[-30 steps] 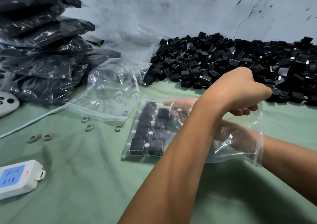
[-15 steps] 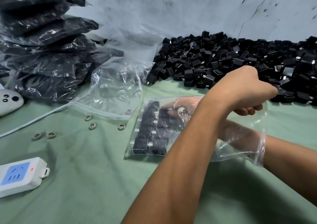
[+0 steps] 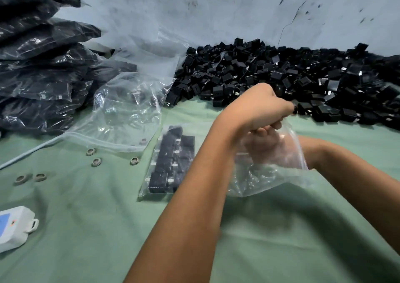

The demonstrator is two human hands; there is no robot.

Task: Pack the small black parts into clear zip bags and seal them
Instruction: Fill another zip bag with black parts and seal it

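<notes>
A clear zip bag (image 3: 270,174) lies on the green cloth (image 3: 86,228), its closed end to the left and its mouth to the right. In that closed end, several small black parts (image 3: 171,163) are packed in rows. My left hand (image 3: 257,107) reaches across and grips the upper edge of the bag's mouth, lifting it. My right hand (image 3: 262,146) is inside the bag near the mouth, blurred behind the plastic and away from the packed parts. A big loose pile of black parts (image 3: 303,77) lies along the wall behind.
Empty clear bags (image 3: 125,113) lie crumpled left of the pile. Filled bags (image 3: 39,66) are stacked at the far left. Several small grey rings (image 3: 91,151) dot the cloth, and a white power strip (image 3: 13,224) sits at the left edge.
My right hand has drawn back to the right inside the bag, away from the packed parts. My left hand has lifted the bag's mouth higher and moved a little right.
</notes>
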